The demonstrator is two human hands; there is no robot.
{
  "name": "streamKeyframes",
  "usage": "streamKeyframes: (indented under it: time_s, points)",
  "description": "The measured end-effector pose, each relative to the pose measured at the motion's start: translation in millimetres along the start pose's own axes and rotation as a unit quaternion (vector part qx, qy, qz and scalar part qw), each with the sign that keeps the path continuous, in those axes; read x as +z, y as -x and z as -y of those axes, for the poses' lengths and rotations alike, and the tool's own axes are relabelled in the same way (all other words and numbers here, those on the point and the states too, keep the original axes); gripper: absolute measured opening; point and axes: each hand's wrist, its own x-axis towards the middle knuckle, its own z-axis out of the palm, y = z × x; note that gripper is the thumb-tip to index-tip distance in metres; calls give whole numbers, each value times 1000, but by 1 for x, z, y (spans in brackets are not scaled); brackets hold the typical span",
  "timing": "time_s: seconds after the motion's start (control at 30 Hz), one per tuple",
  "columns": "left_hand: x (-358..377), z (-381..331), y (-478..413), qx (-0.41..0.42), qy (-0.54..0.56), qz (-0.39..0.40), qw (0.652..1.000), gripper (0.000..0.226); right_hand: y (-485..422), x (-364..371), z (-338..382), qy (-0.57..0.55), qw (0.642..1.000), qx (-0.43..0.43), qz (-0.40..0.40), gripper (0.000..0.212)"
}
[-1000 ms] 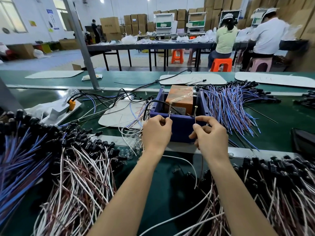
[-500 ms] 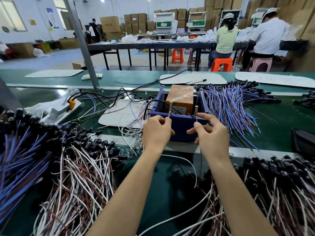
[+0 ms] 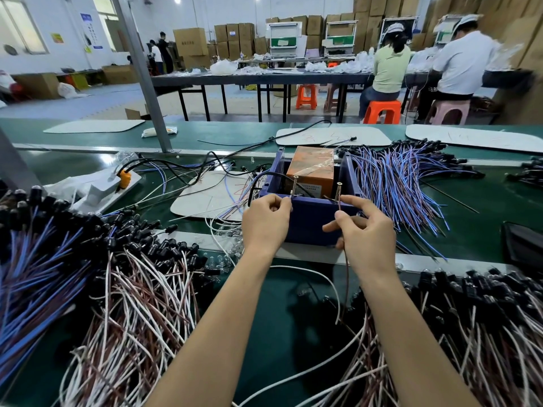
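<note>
At two screws (image 3: 294,186) (image 3: 338,191) on one blue box (image 3: 311,227), left fingers (image 3: 280,205) pinch white wire (image 3: 308,270), right fingers (image 3: 342,216) brown wire (image 3: 347,274).

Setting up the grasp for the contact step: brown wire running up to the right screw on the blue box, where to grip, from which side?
Pinch it just below its top end, coming from the near side. The brown wire is thin and likely limp, so a lower grip would probably let the tip flop. It rises from the near pile to the right screw on the near wall of the blue box. The right hand pinches it there.
</note>
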Motion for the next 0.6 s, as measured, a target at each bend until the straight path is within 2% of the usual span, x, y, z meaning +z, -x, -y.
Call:
streamKeyframes:
  time_s: [0.4,0.6]
  points:
    - [1,-1,2,27,3,-17,999,26,0,-1,0,-6,1000,15,4,22]
    - [2,-2,3,26,11,-14,999,25,0,0,-5,37,999,18,-1,20]
